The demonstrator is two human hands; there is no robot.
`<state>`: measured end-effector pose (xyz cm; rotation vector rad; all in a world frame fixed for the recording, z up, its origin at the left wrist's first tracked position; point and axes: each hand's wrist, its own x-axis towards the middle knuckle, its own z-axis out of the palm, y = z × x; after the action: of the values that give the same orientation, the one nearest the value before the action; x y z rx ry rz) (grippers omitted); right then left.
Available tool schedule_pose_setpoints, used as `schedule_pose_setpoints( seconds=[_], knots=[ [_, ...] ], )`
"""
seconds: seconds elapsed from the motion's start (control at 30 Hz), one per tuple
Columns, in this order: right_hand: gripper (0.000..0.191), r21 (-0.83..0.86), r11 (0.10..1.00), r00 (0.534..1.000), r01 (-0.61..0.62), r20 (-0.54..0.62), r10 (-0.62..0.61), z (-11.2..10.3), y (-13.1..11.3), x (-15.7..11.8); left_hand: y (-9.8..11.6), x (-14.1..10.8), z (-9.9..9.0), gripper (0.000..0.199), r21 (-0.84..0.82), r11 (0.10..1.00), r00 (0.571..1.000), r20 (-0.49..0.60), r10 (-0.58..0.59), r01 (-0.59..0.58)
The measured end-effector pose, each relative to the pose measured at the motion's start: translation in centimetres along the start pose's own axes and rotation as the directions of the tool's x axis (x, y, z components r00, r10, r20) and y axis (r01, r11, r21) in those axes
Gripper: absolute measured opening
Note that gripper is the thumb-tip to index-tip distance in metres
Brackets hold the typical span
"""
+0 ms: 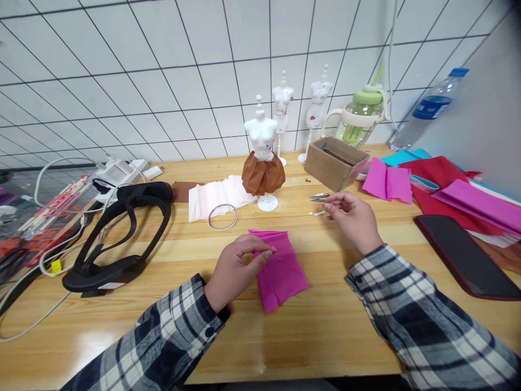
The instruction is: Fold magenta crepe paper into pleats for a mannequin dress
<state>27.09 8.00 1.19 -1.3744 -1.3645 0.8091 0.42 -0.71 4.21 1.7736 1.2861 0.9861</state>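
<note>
A magenta piece of crinkled crepe paper or cloth [287, 274] lies on the table, its top edge folded over. Above its left part is my left hand [240, 263], thumb and forefinger pinched together; whatever is between them is too small to make out. My right hand [353, 220] hovers farther right and back, its fingertips also pinched on something I cannot make out. Just beyond those fingertips are small dark thread snips [319, 197] and a short white stick-like piece [319, 213]. A white mini dress form [260, 133] wearing a gathered brown skirt [264, 175] stands behind.
A metal ring [223, 217] rests by a pale pink strip [217, 198]. Left lies a black head strap [122, 239] with cables. Two more dress forms, a cardboard box [336, 163], a green-lidded cup [360, 117] and a bottle [429, 108] stand behind; a phone [468, 255] lies right.
</note>
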Motion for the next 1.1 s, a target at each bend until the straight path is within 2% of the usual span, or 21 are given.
schedule_pose_setpoints(
  seconds=[0.07, 0.13, 0.23, 0.3, 0.37, 0.53, 0.63, 0.73, 0.97, 1.1],
  knots=[
    [0.023, -0.255, 0.965, 0.994, 0.062, -0.075, -0.083, -1.0, 1.1, 0.9, 0.0, 0.0, 0.0, 0.012, 0.001, 1.000, 1.000, 0.002, 0.005, -0.005],
    [0.031, -0.447, 0.881, 0.973, 0.157, -0.080, -0.214, -1.5, 1.6, 1.2, -0.1, 0.0, 0.0, 0.011, 0.008, 1.000, 1.000, 0.000, 0.016, -0.016],
    [0.026, -0.567, 0.786, 0.940, 0.248, -0.055, -0.336, -1.1, 1.0, 0.6, -0.1, 0.0, 0.0, 0.010, 0.027, 0.999, 0.999, -0.013, 0.041, -0.041],
    [0.021, -0.557, 0.789, 0.935, 0.260, -0.059, -0.350, -0.5, 0.1, -0.2, -0.1, -0.1, 0.0, 0.010, 0.046, 0.997, 0.998, -0.018, 0.062, -0.061],
    [0.019, -0.498, 0.802, 0.919, 0.329, -0.026, -0.393, 0.3, -1.0, -1.1, 0.0, -0.1, 0.0, 0.010, 0.067, 0.994, 0.996, -0.016, 0.085, -0.083],
    [0.014, -0.282, 0.793, 0.841, 0.540, 0.190, -0.506, 2.6, -3.6, -4.1, 0.1, -0.1, -0.1, 0.009, 0.129, 0.978, 0.986, -0.021, 0.167, -0.163],
    [0.011, -0.084, 0.860, 0.831, 0.503, 0.323, -0.454, 3.9, -4.9, -6.0, 0.0, -0.1, 0.0, 0.008, 0.191, 0.958, 0.976, -0.015, 0.218, -0.212],
    [0.010, -0.009, 0.911, 0.843, 0.411, 0.385, -0.376, 4.7, -5.6, -7.3, -0.2, -0.1, 0.0, 0.008, 0.254, 0.932, 0.963, -0.011, 0.269, -0.257],
    [0.004, -0.089, 0.957, 0.903, 0.276, 0.366, -0.226, 5.2, -5.6, -7.6, -0.4, -0.1, 0.1, 0.008, 0.302, 0.908, 0.953, 0.006, 0.302, -0.290],
    [0.005, -0.118, 0.947, 0.882, 0.300, 0.413, -0.228, 5.2, -5.7, -7.6, -0.7, -0.1, 0.2, 0.006, 0.332, 0.902, 0.957, 0.016, 0.289, -0.277]
  ],
)
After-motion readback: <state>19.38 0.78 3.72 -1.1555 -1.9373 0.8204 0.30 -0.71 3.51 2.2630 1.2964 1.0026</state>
